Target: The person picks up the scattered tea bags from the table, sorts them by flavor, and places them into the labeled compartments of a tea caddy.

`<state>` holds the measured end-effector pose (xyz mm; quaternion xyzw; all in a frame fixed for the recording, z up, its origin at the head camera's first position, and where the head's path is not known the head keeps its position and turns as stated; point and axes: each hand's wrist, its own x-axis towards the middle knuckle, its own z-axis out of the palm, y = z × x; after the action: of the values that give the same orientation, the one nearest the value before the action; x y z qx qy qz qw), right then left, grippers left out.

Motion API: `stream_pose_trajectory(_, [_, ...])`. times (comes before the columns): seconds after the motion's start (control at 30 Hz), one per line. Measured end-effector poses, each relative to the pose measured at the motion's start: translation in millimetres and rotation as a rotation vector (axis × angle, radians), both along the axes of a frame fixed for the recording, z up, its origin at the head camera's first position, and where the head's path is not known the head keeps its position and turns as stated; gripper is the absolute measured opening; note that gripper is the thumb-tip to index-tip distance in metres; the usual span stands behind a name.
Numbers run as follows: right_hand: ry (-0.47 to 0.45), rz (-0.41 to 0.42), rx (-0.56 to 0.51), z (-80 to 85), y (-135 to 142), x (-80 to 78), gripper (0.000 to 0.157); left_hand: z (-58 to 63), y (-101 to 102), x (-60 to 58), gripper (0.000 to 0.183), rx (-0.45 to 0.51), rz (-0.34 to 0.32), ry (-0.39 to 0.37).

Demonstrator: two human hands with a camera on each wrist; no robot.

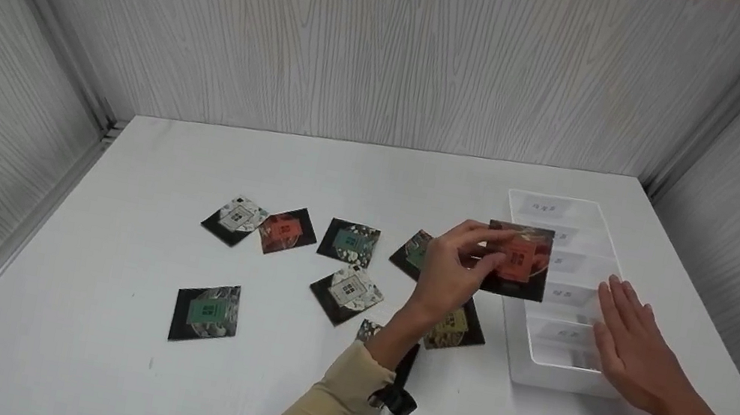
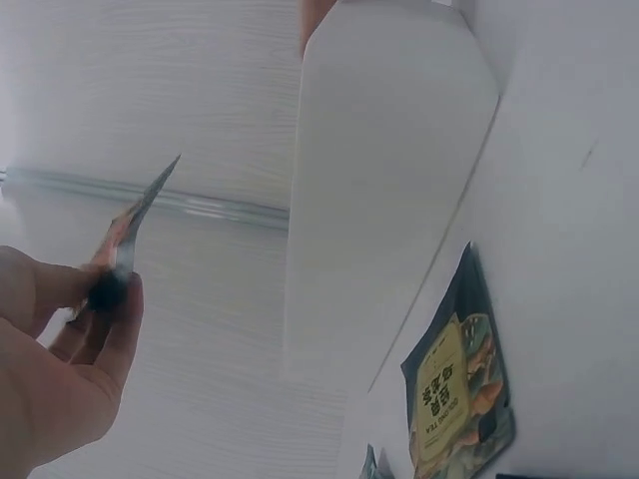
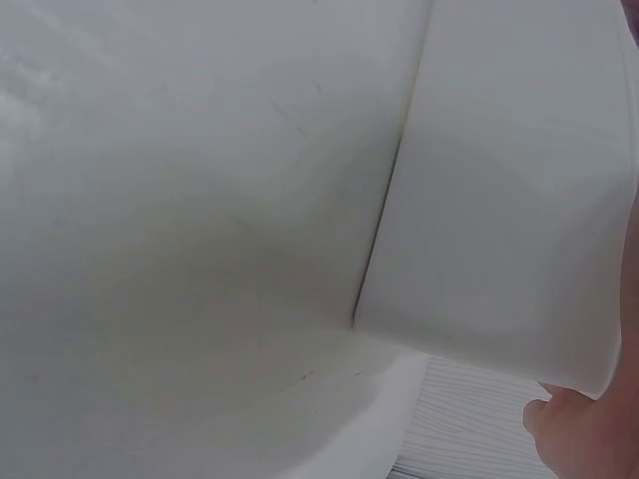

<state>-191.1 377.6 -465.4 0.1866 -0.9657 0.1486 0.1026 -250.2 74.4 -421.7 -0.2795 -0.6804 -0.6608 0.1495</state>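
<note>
In the head view my left hand (image 1: 448,271) pinches a tea sachet with a red label (image 1: 529,266) between thumb and fingers. The sachet is held up in front of the left side of a white divided box (image 1: 564,379); the left wrist view shows it almost edge-on. My right hand (image 1: 645,355) lies along the box's right side, fingers straight. The right wrist view shows only part of that hand (image 3: 584,434) beside the box wall (image 3: 499,220). Below my left hand, a yellow-labelled oolong tea sachet (image 2: 444,394) lies on the table, partly hidden in the head view.
Several more sachets lie flat to the left: a white-labelled one (image 1: 237,220) touching a red one (image 1: 287,231), a teal one (image 1: 349,242), another white one (image 1: 347,291) and a green one (image 1: 206,313). A green-labelled sachet (image 1: 410,253) is half hidden behind my left hand.
</note>
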Motion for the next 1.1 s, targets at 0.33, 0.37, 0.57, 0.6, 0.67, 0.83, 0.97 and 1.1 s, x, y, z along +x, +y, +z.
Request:
stream_pose_trajectory(0.33, [0.028, 0.002, 0.01, 1.4, -1.0, -2.0, 0.059, -5.7, 10.3, 1.5, 0.025, 0.024, -0.068, -0.032])
stream_pose_trajectory(0.37, [0.033, 0.003, 0.01, 1.4, -0.9, -1.8, 0.059, -5.5, 12.0, 2.5, 0.026, 0.02, -0.071, -0.041])
stream_pose_trajectory(0.57, [0.036, 0.003, 0.002, -0.4, -0.6, -0.6, 0.059, -7.0, 24.9, 8.6, 0.028, -0.003, -0.091, -0.095])
stream_pose_trajectory(0.6, [0.034, 0.004, 0.0, -0.7, -0.5, -0.7, 0.059, -7.6, 26.9, 9.3, 0.028, -0.007, -0.093, -0.099])
stream_pose_trajectory(0.67, [0.029, 0.002, -0.005, -1.3, -0.1, -0.1, 0.059, -8.6, 31.1, 10.8, 0.028, -0.011, -0.102, -0.105])
stream_pose_trajectory(0.83, [0.02, -0.001, -0.006, -1.9, 1.0, 0.5, 0.059, -12.5, 39.4, 13.0, 0.029, -0.004, -0.115, -0.115])
stream_pose_trajectory(0.97, [0.022, -0.002, -0.006, -1.5, 0.9, -0.8, 0.059, -17.0, 45.3, 14.8, 0.029, 0.015, -0.092, -0.124])
stream_pose_trajectory(1.1, [0.023, 0.001, -0.01, -1.5, 0.0, -1.3, 0.059, -21.0, 52.7, 18.9, 0.03, 0.026, -0.044, -0.134])
